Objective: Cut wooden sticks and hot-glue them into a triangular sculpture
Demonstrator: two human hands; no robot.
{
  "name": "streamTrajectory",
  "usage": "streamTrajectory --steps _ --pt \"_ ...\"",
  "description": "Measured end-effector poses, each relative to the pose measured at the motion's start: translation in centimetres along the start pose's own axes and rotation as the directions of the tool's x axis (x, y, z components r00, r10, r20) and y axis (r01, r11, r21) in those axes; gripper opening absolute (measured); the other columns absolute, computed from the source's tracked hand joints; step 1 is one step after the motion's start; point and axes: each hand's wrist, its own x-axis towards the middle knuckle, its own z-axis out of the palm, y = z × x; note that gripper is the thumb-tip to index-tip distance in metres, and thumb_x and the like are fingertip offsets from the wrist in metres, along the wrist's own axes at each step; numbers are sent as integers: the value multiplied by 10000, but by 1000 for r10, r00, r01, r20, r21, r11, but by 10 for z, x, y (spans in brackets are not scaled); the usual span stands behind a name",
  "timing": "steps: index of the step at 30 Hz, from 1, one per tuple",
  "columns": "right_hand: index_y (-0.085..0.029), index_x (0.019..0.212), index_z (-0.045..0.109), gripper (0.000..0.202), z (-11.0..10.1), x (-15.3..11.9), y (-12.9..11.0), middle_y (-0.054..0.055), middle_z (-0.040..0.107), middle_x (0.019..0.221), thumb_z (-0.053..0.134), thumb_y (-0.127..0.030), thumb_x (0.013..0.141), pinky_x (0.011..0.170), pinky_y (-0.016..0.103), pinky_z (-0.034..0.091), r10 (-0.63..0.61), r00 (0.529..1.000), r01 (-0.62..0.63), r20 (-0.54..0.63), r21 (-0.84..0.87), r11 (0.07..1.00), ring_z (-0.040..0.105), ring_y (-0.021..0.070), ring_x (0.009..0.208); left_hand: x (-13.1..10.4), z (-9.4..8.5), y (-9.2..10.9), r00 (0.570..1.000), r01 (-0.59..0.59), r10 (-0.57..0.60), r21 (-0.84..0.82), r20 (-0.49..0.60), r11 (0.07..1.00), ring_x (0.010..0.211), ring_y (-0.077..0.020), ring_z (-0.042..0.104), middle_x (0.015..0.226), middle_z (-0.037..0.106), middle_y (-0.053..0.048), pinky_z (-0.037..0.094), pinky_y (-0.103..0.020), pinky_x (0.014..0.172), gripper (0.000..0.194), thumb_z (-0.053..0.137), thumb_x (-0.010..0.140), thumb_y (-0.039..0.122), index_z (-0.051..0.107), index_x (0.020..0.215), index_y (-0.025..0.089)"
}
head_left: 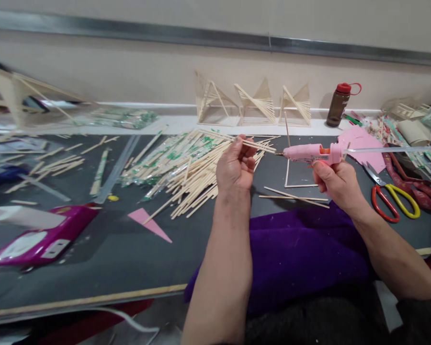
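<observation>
Pinched in my left hand (238,165) are thin wooden sticks (262,146), held out level toward the right. My right hand (335,182) is wrapped round the grip of a pink glue gun (303,153). Its nozzle meets or nearly meets the sticks' ends; I cannot tell if they touch. A clear glue stick (388,150) juts from the gun's back. Below the gun, joined sticks (301,186) form a corner on the dark table, one rising upright behind. Two loose sticks (294,197) cross nearer me. Left of my left hand spreads a pile of bare sticks (201,177).
Scissors (382,184) with red and yellow handles lie right of my right hand, beside pink paper (362,143). Stick frames (255,108) and a bottle (337,105) line the wall. Purple cloth (301,254) covers the near edge. A magenta device (50,235) lies left.
</observation>
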Motion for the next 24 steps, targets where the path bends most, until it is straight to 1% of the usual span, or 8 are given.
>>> streamTrajectory --steps 3,7,11,14,17,21,24 --pt "-221 589 549 455 0 0 0 -43 496 456 606 -583 859 438 249 360 8 1000 -8 -15 15 1000 438 79 407 0 0 0 1000 5 -5 2 6 1000 589 -58 677 715 735 -2 391 -95 407 89 752 860 178 742 773 192" --pt "-217 569 556 451 -1 0 3 -31 509 453 600 -545 875 452 252 364 11 1000 -11 -1 -12 1000 451 82 421 0 0 0 1000 8 -8 -6 5 1000 578 -52 674 708 734 -4 387 -88 396 103 738 873 172 738 772 186" --pt "-217 551 550 447 0 0 3 -35 494 441 599 -525 872 447 252 357 12 1000 -12 13 -19 1000 439 79 414 0 -1 0 1000 8 -8 -10 18 1000 592 -62 686 712 739 -3 396 -90 394 43 758 856 174 757 824 204" --pt "-217 580 558 421 0 0 1 -38 515 466 609 -529 858 441 250 357 10 1000 -10 -13 14 1000 449 77 412 0 -1 0 1000 5 -5 -14 22 1000 586 -58 685 703 736 0 393 -85 390 64 741 873 175 749 814 198" --pt "-219 591 561 418 -1 0 1 -35 532 483 611 -538 857 447 250 370 -1 1000 1 -22 35 999 456 77 416 1 -1 0 1000 3 -3 -5 25 1000 580 -60 685 706 737 2 395 -85 391 52 762 859 183 748 812 202" --pt "-218 569 567 432 -1 0 3 -30 516 457 605 -523 873 454 253 370 5 1000 -5 1 -3 1000 458 82 422 1 -1 0 1000 -5 5 -5 19 1000 554 -50 669 685 730 5 376 -77 381 102 764 864 189 726 769 192" --pt "-218 578 566 422 -1 0 3 -36 509 455 612 -522 867 448 253 363 12 1000 -12 -5 -6 1000 453 80 416 1 0 0 1000 -6 6 -16 21 1000 550 -50 665 678 729 5 381 -79 381 98 755 870 190 728 776 191"
